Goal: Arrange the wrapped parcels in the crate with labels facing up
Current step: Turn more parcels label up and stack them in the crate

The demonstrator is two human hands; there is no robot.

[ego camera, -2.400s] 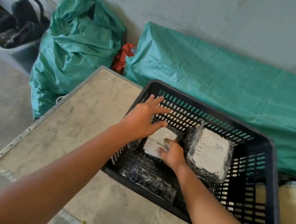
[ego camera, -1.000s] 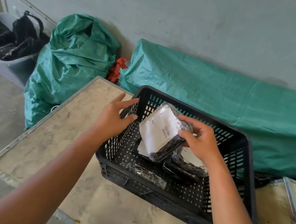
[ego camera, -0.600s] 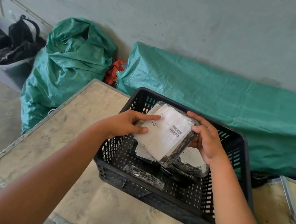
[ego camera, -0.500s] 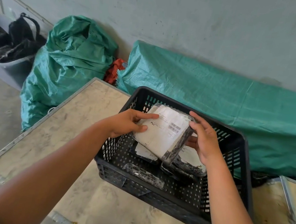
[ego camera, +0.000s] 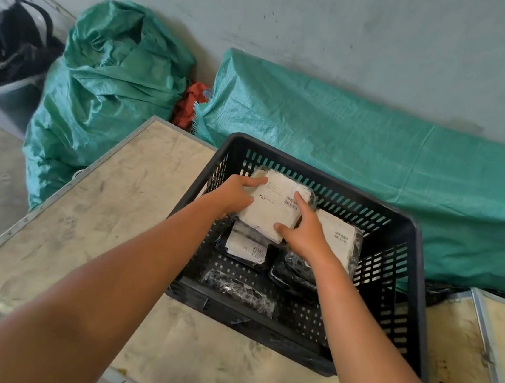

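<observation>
A black slatted crate [ego camera: 395, 300] stands on a worn table. Both hands are on a film-wrapped parcel [ego camera: 274, 206] in the crate's far left corner, its white barcoded label facing up. My left hand [ego camera: 235, 195] grips its left edge and my right hand [ego camera: 306, 231] presses on its near right side. This parcel lies partly over a smaller parcel [ego camera: 245, 248] with a label showing. To the right lies another label-up parcel [ego camera: 338, 234]. A dark wrapped parcel [ego camera: 238, 288] with no label visible lies by the near wall.
The table [ego camera: 101, 222] has a metal rim; a second table top [ego camera: 499, 348] adjoins at the right. Behind stand a stuffed green sack [ego camera: 107, 82], a long green-covered bundle [ego camera: 373, 160], red cloth [ego camera: 190, 103], and a grey bin with black bags [ego camera: 13, 50].
The parcel was held tilted above the crate by both hands; now it is lowered flat into the far left corner, label up, with both hands still on it.
</observation>
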